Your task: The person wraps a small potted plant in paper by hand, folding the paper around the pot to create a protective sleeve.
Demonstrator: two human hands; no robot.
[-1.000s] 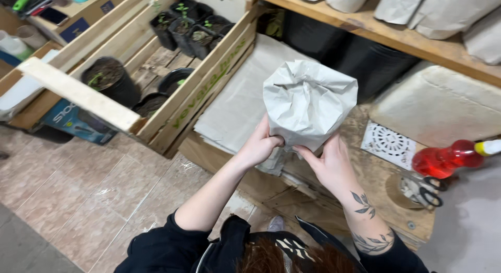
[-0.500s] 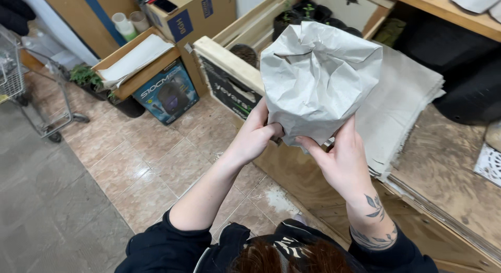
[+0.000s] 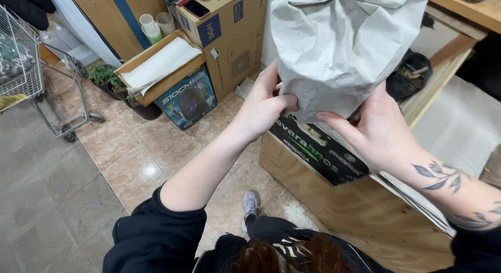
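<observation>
Grey paper-wrapped bundle (image 3: 344,49) is being held up above the front edge of the wooden bench (image 3: 365,210). Left hand (image 3: 263,103) is closing its grip on the bundle's lower left edge; right hand (image 3: 378,132) is gripping the lower right edge. Tiled floor (image 3: 130,163) is lying open to the left, bounded by cardboard boxes (image 3: 229,38) and a wire cart (image 3: 31,69).

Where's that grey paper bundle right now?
The grey paper bundle sits top centre-right of the head view, held between left hand and right hand, above a wooden crate.
</observation>
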